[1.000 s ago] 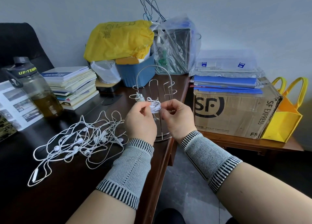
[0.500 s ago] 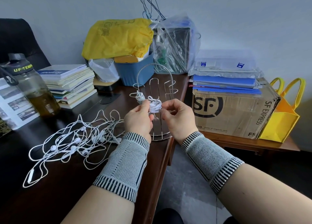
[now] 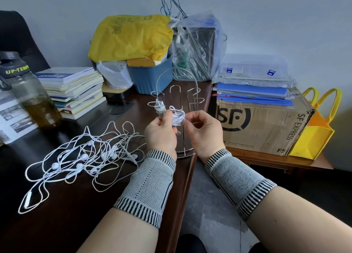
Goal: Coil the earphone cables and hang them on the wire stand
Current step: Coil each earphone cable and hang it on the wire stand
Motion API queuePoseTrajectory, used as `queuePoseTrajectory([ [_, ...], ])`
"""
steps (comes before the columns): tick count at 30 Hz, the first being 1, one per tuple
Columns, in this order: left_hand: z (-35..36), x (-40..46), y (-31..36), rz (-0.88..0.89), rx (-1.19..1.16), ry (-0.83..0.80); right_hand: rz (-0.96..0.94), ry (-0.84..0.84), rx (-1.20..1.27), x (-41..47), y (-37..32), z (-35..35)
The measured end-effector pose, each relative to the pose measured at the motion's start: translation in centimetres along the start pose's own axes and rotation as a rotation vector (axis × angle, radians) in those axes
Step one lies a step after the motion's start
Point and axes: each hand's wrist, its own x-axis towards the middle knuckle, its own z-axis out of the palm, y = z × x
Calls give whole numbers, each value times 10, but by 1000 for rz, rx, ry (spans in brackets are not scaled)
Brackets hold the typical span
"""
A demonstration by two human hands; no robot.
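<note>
A silver wire stand point(image 3: 178, 75) with an arched top stands at the dark table's right edge. One coiled white earphone bundle point(image 3: 159, 106) hangs on its left hook. Right in front of the stand, my left hand point(image 3: 161, 134) and my right hand point(image 3: 203, 131) both pinch a second coiled earphone bundle point(image 3: 178, 117), held just below a front hook. A tangle of several loose white earphones point(image 3: 85, 157) lies on the table to the left of my hands.
A tinted water bottle point(image 3: 28, 92) and a stack of books point(image 3: 74, 89) stand at the left. Behind the stand are a blue bin point(image 3: 150, 77) with a yellow bag and plastic-wrapped items. A cardboard box point(image 3: 261, 123) and yellow tote point(image 3: 314, 134) sit on the lower table at right.
Both hands keep their hold on the coiled bundle in front of the stand. The bundle sits slightly higher and closer to the stand's hook than before.
</note>
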Motion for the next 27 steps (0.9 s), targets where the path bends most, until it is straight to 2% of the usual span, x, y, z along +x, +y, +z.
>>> queuePoseTrajectory([
  [6,-4,-3,-4,-38,-97,-52,85,-12,108,-1,-1,-2],
  [14,-3,-4,-1,24,17,4,127,4,141,-2,-5,-2],
  [19,-5,2,3,164,197,34,116,21,89,-2,-7,0],
  [25,-12,1,12,428,624,64,99,23,56,-1,-7,-1],
  [27,-15,1,16,472,678,85,91,26,53,-1,-8,-2],
])
